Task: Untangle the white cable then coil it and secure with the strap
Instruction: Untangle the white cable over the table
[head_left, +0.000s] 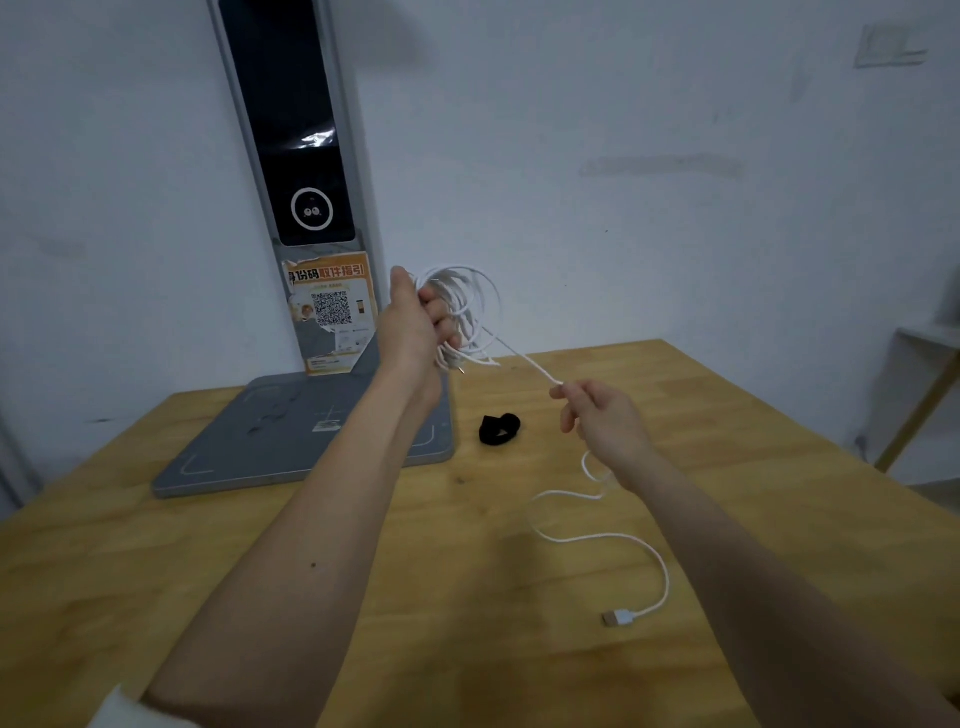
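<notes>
- Head view: the white cable (582, 538) is judged light, limp and springy; it is best taken near the bundle.
- Thin white loops are clasped by the closed left hand (415, 325), held above the table (363, 597).
- The strand is pinched by the right hand (597, 415); the USB plug (618, 618) lies on the wood.
- The black strap (500, 428) lies untouched nearby.

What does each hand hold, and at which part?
The left hand grips the coiled loops of the white cable. The right hand pinches the straight stretch leading from the coil.
</notes>
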